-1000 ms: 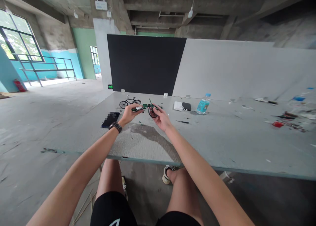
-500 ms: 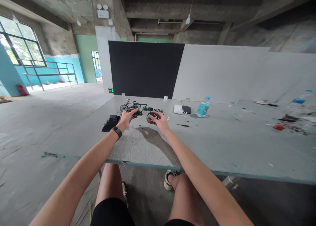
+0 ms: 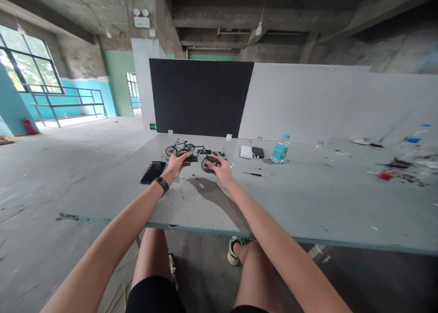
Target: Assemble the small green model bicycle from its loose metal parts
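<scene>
A small green model bicycle (image 3: 194,158) is held just above the table between my hands. My left hand (image 3: 174,165) is closed on its rear end, around the reddish-spoked rear wheel. My right hand (image 3: 222,171) pinches the front wheel (image 3: 206,165), which sits at the lower end of the front fork; whether the two are joined I cannot tell. Behind my left hand a second, dark model bicycle (image 3: 175,148) stands upright. Small green and dark parts (image 3: 221,153) lie behind my right hand.
On the grey table (image 3: 294,203) a phone (image 3: 153,172) lies to the left. A screwdriver (image 3: 253,174), a white case (image 3: 246,152), a dark case (image 3: 258,152) and a water bottle (image 3: 280,148) are to the right. Tools and a red piece (image 3: 385,176) lie farther right.
The front wheel and the bicycle's fork have come together, where a gap showed between them before. Both hands have stayed nearly in place with their grips kept.
</scene>
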`<state>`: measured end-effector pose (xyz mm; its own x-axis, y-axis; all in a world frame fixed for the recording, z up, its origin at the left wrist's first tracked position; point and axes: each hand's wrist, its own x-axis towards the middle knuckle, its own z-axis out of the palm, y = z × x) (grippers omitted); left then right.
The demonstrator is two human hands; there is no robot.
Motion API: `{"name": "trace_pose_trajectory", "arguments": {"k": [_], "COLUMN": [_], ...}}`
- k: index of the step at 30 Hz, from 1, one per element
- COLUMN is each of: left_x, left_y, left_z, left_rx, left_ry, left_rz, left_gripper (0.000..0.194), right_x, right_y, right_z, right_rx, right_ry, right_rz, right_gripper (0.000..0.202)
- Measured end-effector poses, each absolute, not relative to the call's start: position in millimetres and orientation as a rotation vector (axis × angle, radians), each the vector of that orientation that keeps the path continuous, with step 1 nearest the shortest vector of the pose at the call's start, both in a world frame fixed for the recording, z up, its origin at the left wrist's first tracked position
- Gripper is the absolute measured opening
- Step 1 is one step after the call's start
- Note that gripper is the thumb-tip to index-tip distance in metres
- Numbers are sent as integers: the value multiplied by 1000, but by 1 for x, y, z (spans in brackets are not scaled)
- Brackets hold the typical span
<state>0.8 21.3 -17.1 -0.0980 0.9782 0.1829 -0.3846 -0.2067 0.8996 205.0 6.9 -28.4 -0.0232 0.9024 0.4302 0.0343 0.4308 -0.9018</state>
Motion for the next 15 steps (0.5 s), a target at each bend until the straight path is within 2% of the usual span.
{"name": "trace_pose_trajectory", "arguments": {"k": [15], "left_x": [12], "left_y": [13], "left_z": [-17], "left_rx": [1008], "left_ry": [829], "left_rz": [1478], "left_gripper": [37], "right_x": [198], "right_y": [-11], "right_z": [-18], "right_rx": [-945], "right_ry": [-1511], "right_rz": [374], "right_gripper": [35]}}
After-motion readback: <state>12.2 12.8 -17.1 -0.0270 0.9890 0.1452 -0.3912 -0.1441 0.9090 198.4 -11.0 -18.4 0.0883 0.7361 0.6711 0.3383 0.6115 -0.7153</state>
